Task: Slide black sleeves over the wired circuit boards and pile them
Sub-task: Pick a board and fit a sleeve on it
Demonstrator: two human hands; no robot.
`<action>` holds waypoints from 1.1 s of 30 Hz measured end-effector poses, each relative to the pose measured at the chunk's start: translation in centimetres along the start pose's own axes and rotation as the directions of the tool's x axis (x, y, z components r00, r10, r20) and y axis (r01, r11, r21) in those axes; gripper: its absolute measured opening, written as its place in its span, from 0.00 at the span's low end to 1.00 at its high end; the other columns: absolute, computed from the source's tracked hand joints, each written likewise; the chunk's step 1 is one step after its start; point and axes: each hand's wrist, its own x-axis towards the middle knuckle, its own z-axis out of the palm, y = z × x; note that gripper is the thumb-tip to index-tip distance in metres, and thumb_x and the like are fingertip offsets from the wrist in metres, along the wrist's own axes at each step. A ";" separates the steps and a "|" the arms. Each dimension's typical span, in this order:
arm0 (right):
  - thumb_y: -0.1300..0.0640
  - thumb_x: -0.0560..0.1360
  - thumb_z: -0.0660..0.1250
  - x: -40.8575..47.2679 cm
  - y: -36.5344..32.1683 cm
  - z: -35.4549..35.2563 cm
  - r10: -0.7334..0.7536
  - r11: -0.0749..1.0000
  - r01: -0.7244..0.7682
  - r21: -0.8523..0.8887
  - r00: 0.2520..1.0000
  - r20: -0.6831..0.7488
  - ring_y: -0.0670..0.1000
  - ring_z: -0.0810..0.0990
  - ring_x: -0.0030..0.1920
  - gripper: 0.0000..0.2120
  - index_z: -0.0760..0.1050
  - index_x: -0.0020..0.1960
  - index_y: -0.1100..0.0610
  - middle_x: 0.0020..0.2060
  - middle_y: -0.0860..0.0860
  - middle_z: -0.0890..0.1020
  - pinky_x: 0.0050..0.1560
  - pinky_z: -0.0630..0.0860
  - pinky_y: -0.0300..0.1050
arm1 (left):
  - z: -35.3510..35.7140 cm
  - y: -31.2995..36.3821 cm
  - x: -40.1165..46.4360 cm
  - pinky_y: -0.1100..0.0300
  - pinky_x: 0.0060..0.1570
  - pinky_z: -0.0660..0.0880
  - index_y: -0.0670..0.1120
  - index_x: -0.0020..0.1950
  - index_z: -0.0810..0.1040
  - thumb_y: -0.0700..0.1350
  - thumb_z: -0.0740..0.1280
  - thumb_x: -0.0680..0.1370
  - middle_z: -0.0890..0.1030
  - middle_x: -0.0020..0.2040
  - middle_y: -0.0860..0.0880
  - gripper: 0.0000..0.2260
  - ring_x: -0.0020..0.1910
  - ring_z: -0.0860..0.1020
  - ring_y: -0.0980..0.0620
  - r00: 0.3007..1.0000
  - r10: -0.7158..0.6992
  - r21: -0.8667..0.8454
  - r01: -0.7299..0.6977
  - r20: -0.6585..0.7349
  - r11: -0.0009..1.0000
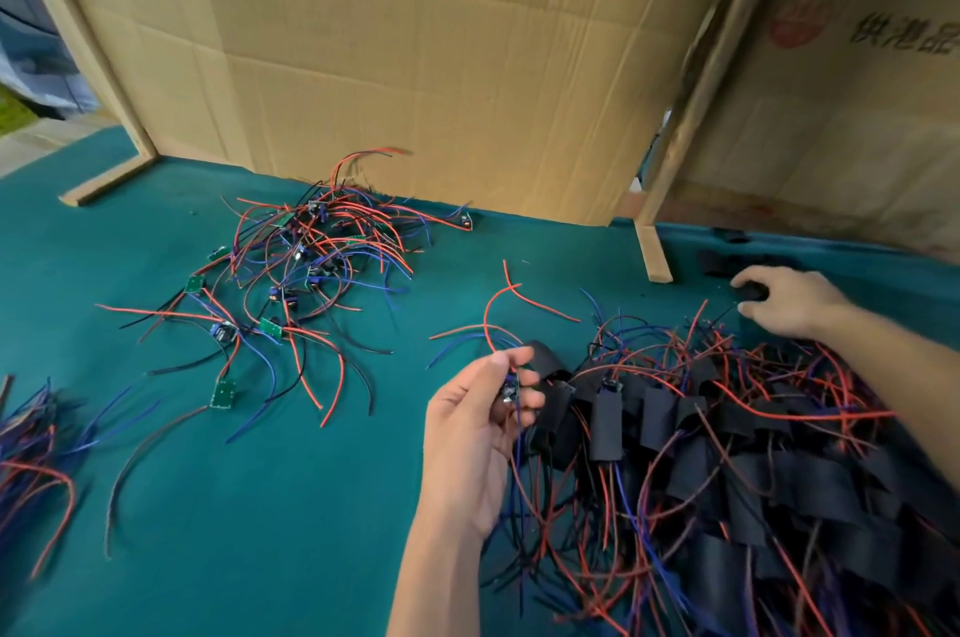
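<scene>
**Inspector A:** What is covering the work surface?

**Inspector B:** A teal cloth point(218, 506) is lying across the whole table. Creased cardboard sheets point(415, 65) are standing along the upper half of the frame, braced by pale wooden strips point(655, 258). A gap at the upper left is showing daylight and some green.

**Inspector A:** Where are the task items sitting?

**Inspector B:** Bare wired circuit boards point(306, 262) are lying tangled at centre left. Sleeved boards point(727, 460) are piling up at the lower right. Loose black sleeves point(727, 260) are lying at the right edge, beyond the wooden strip. More wire ends point(31, 449) are showing at the lower left edge.

**Inspector A:** And the hands?

**Inspector B:** The left hand point(478, 434), at lower centre, is pinching one wired board point(510, 391) between thumb and fingers, its red and blue leads arching upward. The right hand point(784, 298), at the right, is curling its fingers round a single black sleeve point(750, 292) on the cloth.
</scene>
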 end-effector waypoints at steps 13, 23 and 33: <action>0.50 0.76 0.75 -1.6 -0.7 -0.6 -0.085 0.986 0.074 -0.152 0.994 -0.073 0.61 0.81 0.57 0.07 0.81 0.53 0.49 0.55 0.55 0.82 0.57 0.79 0.51 | 0.0 0.3 -0.3 0.66 0.31 0.72 0.47 0.57 0.85 0.39 0.63 0.81 0.78 0.35 0.46 0.12 0.28 0.73 0.54 0.999 -0.005 0.032 0.004 0.038 0.999; 0.63 0.74 0.72 -4.0 -3.1 -2.0 -0.121 0.971 0.077 -0.225 0.975 -0.187 0.61 0.81 0.45 0.09 0.80 0.39 0.51 0.44 0.56 0.82 0.49 0.82 0.53 | 0.0 0.1 -0.3 0.65 0.34 0.74 0.49 0.57 0.85 0.40 0.63 0.82 0.80 0.37 0.46 0.12 0.30 0.74 0.54 0.998 0.009 0.069 -0.013 0.066 0.998; 0.64 0.71 0.77 -17.0 -14.0 -4.3 -0.068 0.070 0.637 0.767 0.771 -0.634 0.48 0.85 0.35 0.09 0.86 0.42 0.50 0.38 0.49 0.88 0.40 0.83 0.40 | 0.1 0.1 -0.3 0.65 0.31 0.72 0.48 0.58 0.85 0.40 0.64 0.81 0.80 0.37 0.44 0.12 0.29 0.75 0.53 0.996 0.015 0.067 -0.021 0.090 0.998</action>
